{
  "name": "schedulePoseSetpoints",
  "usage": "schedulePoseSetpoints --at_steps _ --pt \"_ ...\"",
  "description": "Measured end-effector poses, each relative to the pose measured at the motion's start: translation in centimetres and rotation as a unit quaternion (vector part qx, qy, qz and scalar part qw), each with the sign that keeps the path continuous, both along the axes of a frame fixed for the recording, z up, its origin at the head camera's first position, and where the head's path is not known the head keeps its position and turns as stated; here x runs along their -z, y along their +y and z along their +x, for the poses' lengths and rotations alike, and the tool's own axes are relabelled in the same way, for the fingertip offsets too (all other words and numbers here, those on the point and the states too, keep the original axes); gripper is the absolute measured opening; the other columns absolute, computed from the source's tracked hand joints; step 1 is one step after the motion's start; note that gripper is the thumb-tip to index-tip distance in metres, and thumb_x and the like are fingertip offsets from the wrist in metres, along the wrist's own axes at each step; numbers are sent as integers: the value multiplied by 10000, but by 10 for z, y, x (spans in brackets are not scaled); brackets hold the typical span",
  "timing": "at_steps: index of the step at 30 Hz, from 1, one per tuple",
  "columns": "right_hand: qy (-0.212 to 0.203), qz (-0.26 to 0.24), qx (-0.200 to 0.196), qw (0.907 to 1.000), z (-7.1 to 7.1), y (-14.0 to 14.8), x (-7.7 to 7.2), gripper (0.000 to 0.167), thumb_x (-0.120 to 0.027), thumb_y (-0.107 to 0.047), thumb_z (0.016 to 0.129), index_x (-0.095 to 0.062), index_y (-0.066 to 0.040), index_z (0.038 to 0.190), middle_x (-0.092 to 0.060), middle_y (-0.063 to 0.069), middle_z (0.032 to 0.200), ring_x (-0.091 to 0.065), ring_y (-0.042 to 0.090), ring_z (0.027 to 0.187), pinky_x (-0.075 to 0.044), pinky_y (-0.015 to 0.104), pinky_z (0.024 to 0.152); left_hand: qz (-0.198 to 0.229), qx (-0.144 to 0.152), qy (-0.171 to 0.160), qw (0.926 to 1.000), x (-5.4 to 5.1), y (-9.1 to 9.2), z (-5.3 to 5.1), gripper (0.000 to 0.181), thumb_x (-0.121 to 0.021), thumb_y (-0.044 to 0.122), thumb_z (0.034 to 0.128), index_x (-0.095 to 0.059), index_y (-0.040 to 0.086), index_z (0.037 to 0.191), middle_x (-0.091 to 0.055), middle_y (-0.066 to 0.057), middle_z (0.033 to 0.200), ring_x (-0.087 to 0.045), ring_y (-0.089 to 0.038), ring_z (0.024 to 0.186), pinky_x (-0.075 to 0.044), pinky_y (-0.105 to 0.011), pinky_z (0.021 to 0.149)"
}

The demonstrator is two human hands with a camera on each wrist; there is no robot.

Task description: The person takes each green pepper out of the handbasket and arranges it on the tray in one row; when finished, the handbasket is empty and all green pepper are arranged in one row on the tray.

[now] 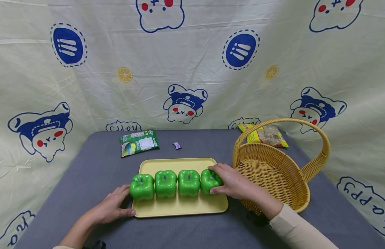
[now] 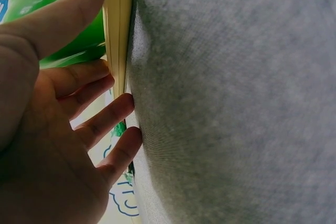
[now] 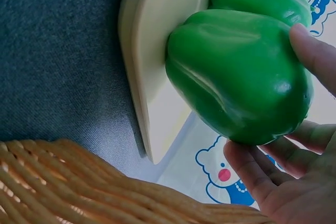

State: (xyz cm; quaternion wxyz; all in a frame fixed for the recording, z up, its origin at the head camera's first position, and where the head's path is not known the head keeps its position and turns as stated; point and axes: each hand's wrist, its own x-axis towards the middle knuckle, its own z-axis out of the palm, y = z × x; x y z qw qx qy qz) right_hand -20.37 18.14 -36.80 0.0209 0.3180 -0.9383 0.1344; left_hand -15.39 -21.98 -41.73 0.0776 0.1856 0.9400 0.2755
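Several glossy green bell peppers stand in a row on a pale yellow tray in the head view. My right hand holds the rightmost green bell pepper between thumb and fingers. Close up in the right wrist view, that pepper is tilted and its neighbours are behind it. On the other side, my left hand is at the tray's left edge, beside the leftmost pepper. Seen in the left wrist view, the left fingers are loosely extended, with the thumb up against the tray rim.
Right of the tray stands a wicker basket with a tall arched handle, under the right forearm. Behind it lies a yellow snack bag. A green packet and a small purple wrapped sweet lie at the back of the grey-covered table.
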Motion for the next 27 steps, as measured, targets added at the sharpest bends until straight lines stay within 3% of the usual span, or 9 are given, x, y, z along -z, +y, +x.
schedulePoseSetpoints --at_steps 14,19,23,27 --pt "-231 -138 113 9996 0 -1 -4 753 -772 -410 748 -471 -72 1349 -539 113 1275 -522 252 1156 -461 443 910 13 -10 -26 10000 -1 0 -2 785 -765 434 729 -492 -2 1321 -458 -223 1363 -409 -444 1260 -322 -652 956" --pt "-101 -163 161 9997 1 -1 -6 773 -781 -423 731 -477 -68 1346 -538 120 1292 -520 265 1179 -458 454 938 78 44 21 10000 0 -1 -3 774 -769 426 726 -499 -2 1313 -465 -218 1356 -414 -445 1253 -324 -649 954" --pt "6 -252 212 9995 5 0 -9 791 -787 -426 719 -476 -57 1346 -534 135 1306 -513 289 1199 -449 477 961 319 33 -175 9993 -1 -4 -3 787 -767 415 736 -478 -15 1328 -447 -218 1365 -377 -453 1278 -297 -659 985" --pt "153 -359 339 9987 8 1 -14 797 -791 -424 711 -477 -57 1345 -537 128 1306 -502 298 1217 -438 488 979 580 88 -18 9983 -3 -8 -3 786 -769 395 740 -466 -28 1330 -455 -208 1344 -367 -452 1278 -299 -654 1000"
